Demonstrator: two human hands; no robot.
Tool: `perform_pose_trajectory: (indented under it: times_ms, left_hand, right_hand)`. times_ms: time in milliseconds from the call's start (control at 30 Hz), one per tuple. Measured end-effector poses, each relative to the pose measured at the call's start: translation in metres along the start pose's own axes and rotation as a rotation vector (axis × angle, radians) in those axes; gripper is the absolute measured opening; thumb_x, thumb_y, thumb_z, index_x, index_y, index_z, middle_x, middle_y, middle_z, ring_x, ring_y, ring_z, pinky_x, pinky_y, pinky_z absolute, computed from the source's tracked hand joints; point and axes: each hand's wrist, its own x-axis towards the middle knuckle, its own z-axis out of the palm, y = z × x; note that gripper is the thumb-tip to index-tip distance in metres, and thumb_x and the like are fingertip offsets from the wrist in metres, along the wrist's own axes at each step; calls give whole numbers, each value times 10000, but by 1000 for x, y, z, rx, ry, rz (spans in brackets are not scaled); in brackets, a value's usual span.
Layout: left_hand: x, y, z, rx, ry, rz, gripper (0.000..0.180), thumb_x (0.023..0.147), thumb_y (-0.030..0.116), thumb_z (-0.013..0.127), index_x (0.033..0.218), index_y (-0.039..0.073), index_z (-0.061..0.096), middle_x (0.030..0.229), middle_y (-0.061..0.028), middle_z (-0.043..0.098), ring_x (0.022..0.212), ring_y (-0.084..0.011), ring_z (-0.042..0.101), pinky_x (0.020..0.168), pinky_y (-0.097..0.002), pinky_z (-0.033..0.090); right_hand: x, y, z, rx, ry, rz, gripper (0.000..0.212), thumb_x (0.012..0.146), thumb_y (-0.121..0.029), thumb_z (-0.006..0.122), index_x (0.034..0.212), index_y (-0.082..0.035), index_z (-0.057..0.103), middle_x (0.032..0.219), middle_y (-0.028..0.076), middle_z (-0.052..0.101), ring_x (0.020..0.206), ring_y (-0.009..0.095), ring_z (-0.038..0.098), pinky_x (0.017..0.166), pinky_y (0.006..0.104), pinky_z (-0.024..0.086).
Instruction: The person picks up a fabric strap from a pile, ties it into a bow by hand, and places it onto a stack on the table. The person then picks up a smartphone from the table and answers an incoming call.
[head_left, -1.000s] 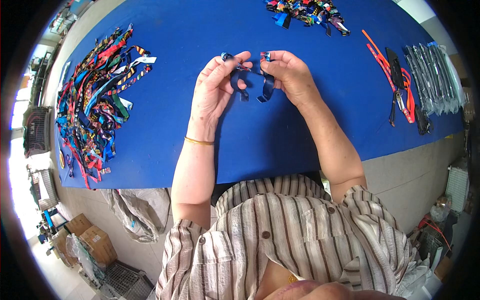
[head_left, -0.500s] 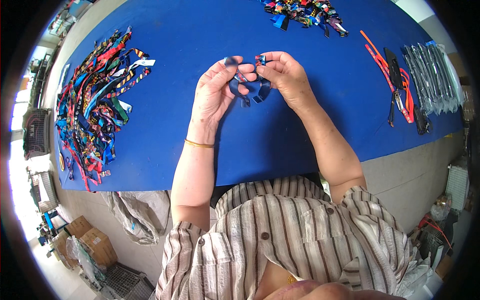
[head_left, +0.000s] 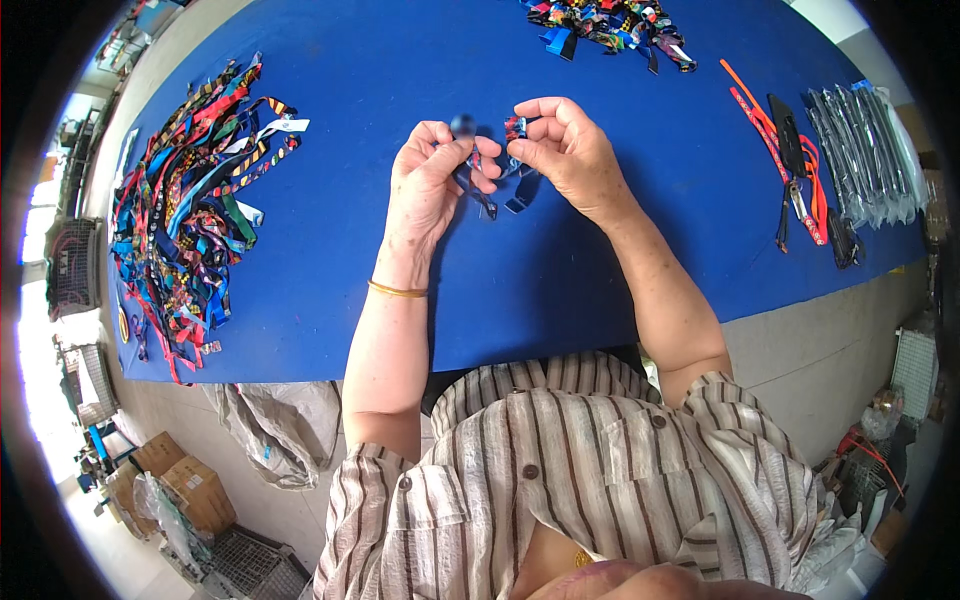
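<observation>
Two bare hands are meeting above a blue tabletop [head_left: 530, 285], and between them they are holding what looks to me like one dark blue patterned strap [head_left: 521, 190]. The left hand [head_left: 430, 178] is pinching one part of it between thumb and fingers, with a dark, blurred end showing above the thumb. The right hand [head_left: 575, 155] is pinching another part, red-patterned, between thumb and forefinger. Two dark tails are hanging in the gap, just below the fingertips; how the middle is joined, I can't tell.

One gold-coloured bracelet [head_left: 398, 289] is circling the left wrist. Two piles of straps are lying about, too tangled to count: a long multicoloured heap [head_left: 185, 225] well to the left of the left hand, and a smaller bundle [head_left: 615, 28] beyond the right hand. Well to the right of the right hand, a few orange and red straps [head_left: 820, 195] are lying beside one row of plastic-wrapped packets [head_left: 868, 160], pressed too close for counting.
</observation>
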Motion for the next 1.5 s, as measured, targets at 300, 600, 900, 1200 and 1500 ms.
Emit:
perform_pose_trajectory:
  times_ms: [300,600,900,1200,1500]
  left_hand:
    - [-4,-5,1,117,-67,112,117,1011,39,490,1043,8,598,933,-175,699,749,-204,682,639,-294,571]
    - [-6,1,8,236,-34,-35,211,1003,45,470,1138,-44,606,828,-86,659,681,-134,615,636,-261,515]
    - [-12,1,15,490,-78,-104,258,979,24,455,1174,-35,613,838,-36,642,734,-95,596,681,-227,483]
    - [-18,1,27,630,-144,-49,213,943,100,649,1137,12,639,884,9,642,797,-41,567,704,-192,457]
    - [-17,-2,23,681,-98,-20,99,944,91,678,1013,37,633,828,20,632,721,-38,562,625,-198,457]
  right_hand:
    - [-2,-5,-4,-90,-25,4,440,876,-50,737,1254,-3,517,842,33,659,745,52,592,674,207,484]
    - [-7,-12,1,-116,-98,-46,480,881,7,700,1310,-12,485,807,30,635,713,59,574,653,218,466]
    - [-9,-20,-8,-245,-196,-80,648,867,1,714,1434,-21,399,790,42,635,706,90,581,671,260,489]
    - [-9,-33,-14,-295,-282,16,735,859,-12,723,1491,-30,349,754,45,628,665,99,568,644,259,488]
    - [-9,-38,-14,-266,-294,77,708,870,-18,719,1484,-31,367,762,51,641,666,91,574,617,262,488]
